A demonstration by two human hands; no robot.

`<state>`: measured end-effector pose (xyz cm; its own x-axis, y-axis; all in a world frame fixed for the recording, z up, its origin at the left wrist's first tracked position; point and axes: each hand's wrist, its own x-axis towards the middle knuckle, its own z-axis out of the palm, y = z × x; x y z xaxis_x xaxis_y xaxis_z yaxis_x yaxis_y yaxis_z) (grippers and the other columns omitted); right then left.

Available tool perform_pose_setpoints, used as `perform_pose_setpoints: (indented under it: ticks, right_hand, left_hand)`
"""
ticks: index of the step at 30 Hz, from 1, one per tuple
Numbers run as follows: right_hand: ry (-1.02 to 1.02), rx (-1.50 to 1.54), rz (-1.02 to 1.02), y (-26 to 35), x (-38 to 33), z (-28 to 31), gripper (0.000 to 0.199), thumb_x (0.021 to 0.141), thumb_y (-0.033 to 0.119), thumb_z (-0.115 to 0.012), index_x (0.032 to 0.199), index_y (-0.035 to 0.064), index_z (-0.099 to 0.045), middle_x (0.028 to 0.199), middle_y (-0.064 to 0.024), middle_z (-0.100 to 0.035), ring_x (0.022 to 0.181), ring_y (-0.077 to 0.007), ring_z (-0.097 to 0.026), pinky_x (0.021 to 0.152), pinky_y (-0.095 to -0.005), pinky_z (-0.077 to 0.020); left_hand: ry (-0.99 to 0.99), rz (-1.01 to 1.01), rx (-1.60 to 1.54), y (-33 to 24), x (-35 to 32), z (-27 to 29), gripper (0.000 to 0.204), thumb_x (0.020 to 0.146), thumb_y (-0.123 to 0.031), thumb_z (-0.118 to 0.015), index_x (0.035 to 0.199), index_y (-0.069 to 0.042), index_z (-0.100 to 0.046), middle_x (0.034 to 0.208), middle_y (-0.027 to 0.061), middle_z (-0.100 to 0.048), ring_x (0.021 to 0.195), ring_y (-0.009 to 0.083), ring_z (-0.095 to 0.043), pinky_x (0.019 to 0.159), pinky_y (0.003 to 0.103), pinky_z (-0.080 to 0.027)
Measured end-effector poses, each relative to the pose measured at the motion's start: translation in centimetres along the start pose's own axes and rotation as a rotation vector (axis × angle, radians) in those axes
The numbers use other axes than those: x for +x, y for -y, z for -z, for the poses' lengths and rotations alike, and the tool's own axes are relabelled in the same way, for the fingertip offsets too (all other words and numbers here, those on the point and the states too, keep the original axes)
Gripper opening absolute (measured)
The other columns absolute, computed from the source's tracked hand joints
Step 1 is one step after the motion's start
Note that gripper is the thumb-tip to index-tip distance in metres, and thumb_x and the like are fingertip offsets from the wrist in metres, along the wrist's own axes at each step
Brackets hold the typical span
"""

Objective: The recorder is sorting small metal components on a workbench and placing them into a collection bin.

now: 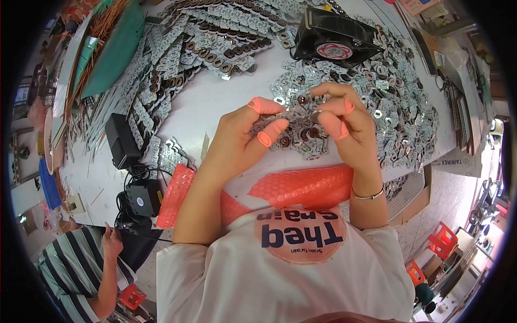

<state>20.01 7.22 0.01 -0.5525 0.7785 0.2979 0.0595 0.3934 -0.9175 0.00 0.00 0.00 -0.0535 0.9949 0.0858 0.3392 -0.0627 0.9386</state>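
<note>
My left hand (pixel 240 137) and my right hand (pixel 353 129) meet above the near side of a heap of small metal pieces (pixel 398 118). Pinkish-orange finger cots cover the thumb and index fingertips on both. Between the fingertips is a short strip of small metal pieces (pixel 299 114), pinched from both sides; its outline blends into the heap behind it. The loose pieces are silvery plates, many with dark brown round parts. Below my wrists, red bubble wrap (pixel 307 185) lies along the table's front edge.
A black fan (pixel 336 40) stands at the back. Rows of joined strips (pixel 215 43) cover the far left, beside a green basin (pixel 116 51). Black adapters (pixel 144 197) with cables sit near left. Another person's hand (pixel 112 242) shows at lower left. A perforated tray (pixel 405 192) lies at right.
</note>
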Motion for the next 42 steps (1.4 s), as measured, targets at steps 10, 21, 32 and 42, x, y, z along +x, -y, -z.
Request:
perform_pose_setpoints:
  ticks: [10,21,32,42]
  right_hand:
    - [0.082,0.010,0.058,-0.7,-0.2,-0.1,0.008,0.083,0.009,-0.062,0.082,0.0009,-0.062,0.090,-0.0089,-0.060,0.073,-0.0158,-0.055,0.061,-0.0256,-0.0436]
    - [0.207,-0.115,-0.140,0.2,-0.8,-0.2,0.012,0.083,0.012,-0.064,0.081,0.0006,-0.061,0.058,-0.0037,-0.053,0.052,-0.0092,-0.050,0.049,-0.0238,-0.0387]
    - [0.143,-0.233,-0.067,0.3,-0.8,-1.1,0.015,0.086,0.015,-0.060,0.081,0.0010,-0.057,0.059,-0.0063,-0.048,0.049,-0.0151,-0.046,0.048,-0.0258,-0.0375]
    - [0.233,0.831,-0.575,0.3,-1.5,-0.5,0.024,0.094,0.024,-0.050,0.085,0.0024,-0.054,0.056,0.0026,-0.041,0.044,-0.0050,-0.032,0.042,-0.0183,-0.0255]
  left_hand:
    - [0.156,-0.047,-0.022,0.7,-0.2,0.3,0.014,0.080,-0.009,-0.067,0.090,0.000,-0.064,0.069,0.0060,-0.063,0.061,0.0111,-0.057,0.057,0.023,-0.045]
    - [0.318,0.128,-0.195,0.5,-0.4,0.7,0.010,0.085,-0.010,-0.063,0.089,-0.001,-0.063,0.071,0.0015,-0.062,0.057,0.0046,-0.052,0.049,0.020,-0.041]
    - [0.341,0.388,-0.361,0.6,-0.1,0.5,0.012,0.087,-0.012,-0.062,0.088,-0.001,-0.062,0.073,0.0029,-0.061,0.057,0.0065,-0.053,0.044,0.020,-0.039]
    - [0.391,0.258,-0.627,-0.5,-0.5,-0.3,0.012,0.087,-0.013,-0.062,0.091,-0.001,-0.062,0.073,0.0009,-0.062,0.059,0.0066,-0.056,0.049,0.021,-0.043]
